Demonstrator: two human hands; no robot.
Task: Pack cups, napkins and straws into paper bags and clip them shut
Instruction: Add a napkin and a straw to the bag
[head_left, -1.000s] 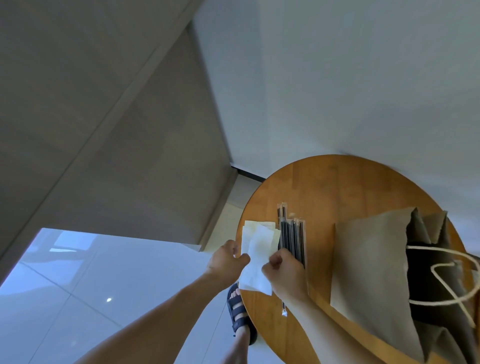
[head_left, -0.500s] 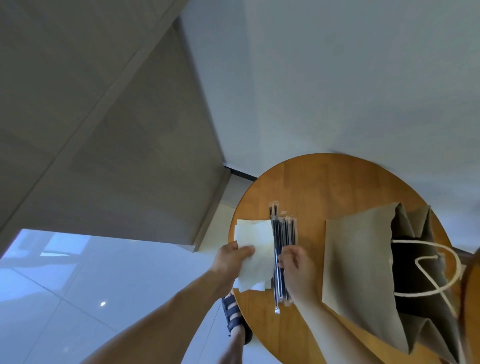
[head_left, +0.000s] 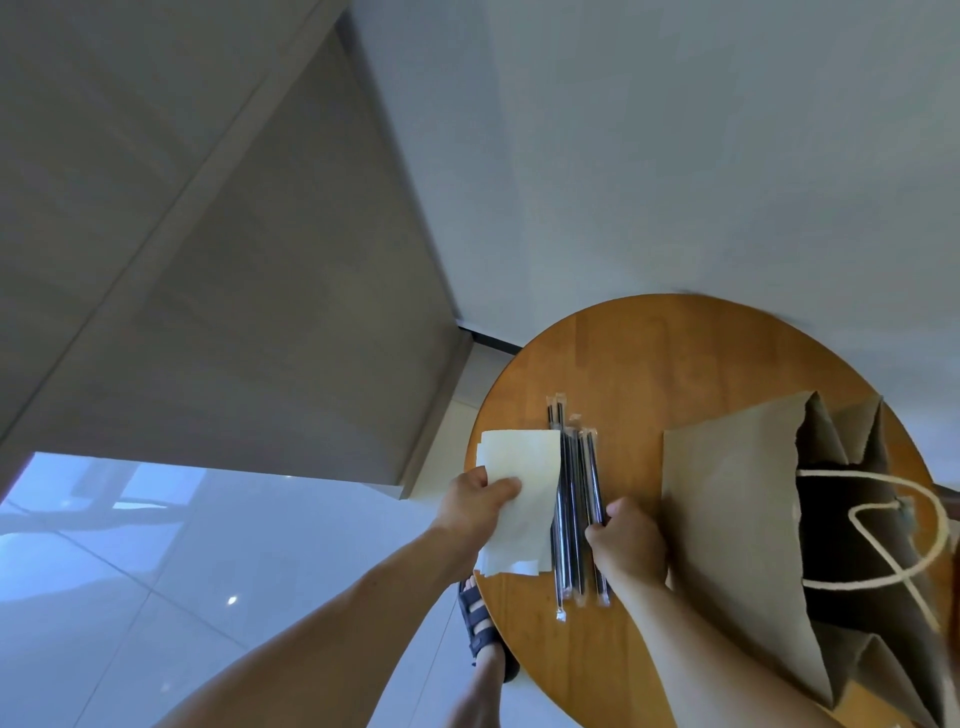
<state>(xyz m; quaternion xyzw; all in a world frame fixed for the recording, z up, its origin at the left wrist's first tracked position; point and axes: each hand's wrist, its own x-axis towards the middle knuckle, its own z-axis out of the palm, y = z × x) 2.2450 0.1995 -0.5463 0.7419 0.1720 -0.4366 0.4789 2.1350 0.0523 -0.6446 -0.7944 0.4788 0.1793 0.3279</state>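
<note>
My left hand (head_left: 475, 501) pinches a stack of white napkins (head_left: 524, 467) at the left edge of the round wooden table (head_left: 649, 353). Right beside the napkins lie several black straws (head_left: 574, 499) in clear wrappers. My right hand (head_left: 626, 543) has its fingers curled around the rightmost straws. An open brown paper bag (head_left: 737, 519) with white rope handles (head_left: 883, 525) stands on the right of the table, its dark inside facing me. No cups or clips are in view.
A white wall rises behind the table and a grey panel stands to the left. Glossy white floor tiles (head_left: 156, 571) lie below. My foot in a dark sandal (head_left: 480, 623) is by the table's left edge.
My right hand let go of the napkins and moved right onto the straws. My left hand keeps the napkins, now lying flatter over the table edge. The view shifted slightly.
</note>
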